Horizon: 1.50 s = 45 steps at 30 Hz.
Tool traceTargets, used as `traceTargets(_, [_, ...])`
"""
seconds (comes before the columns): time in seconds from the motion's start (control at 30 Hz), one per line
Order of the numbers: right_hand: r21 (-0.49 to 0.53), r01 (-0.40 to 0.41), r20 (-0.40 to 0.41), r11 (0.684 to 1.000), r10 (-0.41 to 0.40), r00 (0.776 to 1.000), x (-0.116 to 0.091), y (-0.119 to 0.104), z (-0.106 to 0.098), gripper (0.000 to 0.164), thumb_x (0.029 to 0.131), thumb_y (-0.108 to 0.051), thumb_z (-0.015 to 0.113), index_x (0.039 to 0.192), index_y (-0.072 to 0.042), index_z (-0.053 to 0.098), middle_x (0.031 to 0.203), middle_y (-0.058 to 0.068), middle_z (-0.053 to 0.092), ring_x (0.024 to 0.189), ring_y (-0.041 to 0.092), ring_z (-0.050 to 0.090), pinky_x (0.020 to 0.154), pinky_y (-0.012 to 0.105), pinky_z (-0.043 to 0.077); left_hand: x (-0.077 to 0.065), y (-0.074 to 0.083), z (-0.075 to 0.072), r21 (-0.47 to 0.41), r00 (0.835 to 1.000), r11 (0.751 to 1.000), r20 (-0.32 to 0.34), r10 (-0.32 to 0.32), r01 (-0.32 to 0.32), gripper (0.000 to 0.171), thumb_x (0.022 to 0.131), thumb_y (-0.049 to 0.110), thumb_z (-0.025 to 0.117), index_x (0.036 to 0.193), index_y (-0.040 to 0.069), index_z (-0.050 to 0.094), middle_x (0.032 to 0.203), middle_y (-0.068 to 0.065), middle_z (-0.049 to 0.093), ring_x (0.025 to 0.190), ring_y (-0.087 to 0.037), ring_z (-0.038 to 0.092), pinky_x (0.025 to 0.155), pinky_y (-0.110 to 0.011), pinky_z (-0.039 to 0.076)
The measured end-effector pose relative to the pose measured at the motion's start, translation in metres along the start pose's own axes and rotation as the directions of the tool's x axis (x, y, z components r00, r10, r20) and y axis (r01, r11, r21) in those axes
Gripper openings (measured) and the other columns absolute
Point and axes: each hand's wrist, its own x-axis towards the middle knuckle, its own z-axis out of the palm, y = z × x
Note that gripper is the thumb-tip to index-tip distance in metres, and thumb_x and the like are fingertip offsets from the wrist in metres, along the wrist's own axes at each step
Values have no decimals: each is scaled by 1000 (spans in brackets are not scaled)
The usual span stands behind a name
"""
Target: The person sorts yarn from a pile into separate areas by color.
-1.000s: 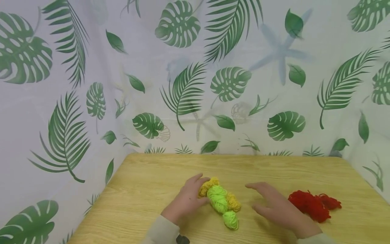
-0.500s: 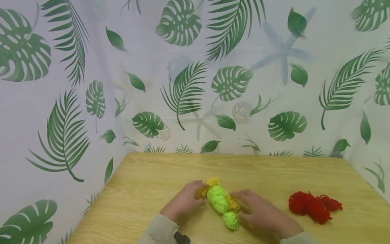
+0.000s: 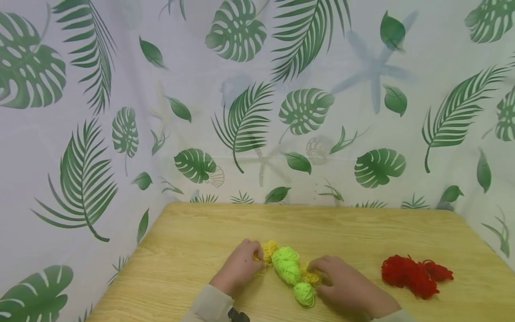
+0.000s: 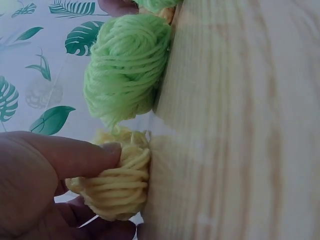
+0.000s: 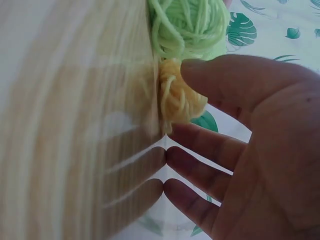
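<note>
In the head view, a bright green yarn bundle (image 3: 287, 264) lies on the table, with its smaller round end (image 3: 304, 294) nearer the person. Yellow yarn shows on both sides of it. My left hand (image 3: 241, 264) grips the left yellow yarn (image 3: 269, 250); in the left wrist view the thumb presses its side while the fingers curl behind this yellow yarn (image 4: 120, 192). On the other side, my right hand (image 3: 344, 282) holds the right yellow yarn (image 3: 311, 278) between thumb and forefinger. The right wrist view shows its other fingertips touching the table below that yellow yarn (image 5: 181, 100).
A red yarn bundle (image 3: 412, 275) lies to the right on the wooden table (image 3: 201, 223). Leaf-printed white cloth (image 3: 322, 67) stands behind the table and along its left side. A dark object (image 3: 238, 315) sits at the left cuff.
My right hand has come in leftward to the right yellow yarn and taken hold of it. My left hand has closed on the left yellow yarn, whose top has shifted left and toward the person.
</note>
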Motion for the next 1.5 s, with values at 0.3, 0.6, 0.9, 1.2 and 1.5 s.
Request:
traceTargets(0.3, [-87,96,-20,992,-98,995,3,7,4,25,79,-6,71,89,-28,63,101,-13,56,96,16,54,80,41,51,-3,-3,-1,-13,998,1000,59,2,-1,66,88,3,70,149,18,49,120,-6,54,107,-20,56,94,-46,50])
traceTargets(0.6, [-18,9,-20,1000,-9,1000,2,9,-1,24,87,-10,70,90,-33,64,99,-15,57,94,11,57,84,44,52,-1,1,0,25,998,1000,66,17,-19,53,91,21,75,141,19,57,125,-4,60,117,-24,57,100,-49,47])
traceTargets(0.9, [44,-13,-112,999,18,994,5,4,-6,24,85,-7,67,94,-29,65,99,-15,59,93,11,58,83,42,51,-2,1,1,-1,998,1000,62,-12,12,49,91,15,74,137,19,59,122,-4,61,115,-24,58,98,-49,48])
traceTargets(1.2, [-97,65,-228,993,-85,970,31,12,-20,25,89,-3,69,99,-25,65,105,-10,61,96,12,59,85,41,53,-4,0,1,-39,999,999,34,-37,38,49,90,16,74,136,20,59,124,-4,60,116,-25,57,100,-52,46])
traceTargets(1.5, [-232,130,-249,964,-188,950,59,9,-28,21,89,0,66,100,-18,68,103,-4,63,102,22,62,88,45,53,-3,-3,1,-54,999,997,13,-45,46,48,90,18,73,136,20,60,127,-5,61,119,-26,57,101,-51,46])
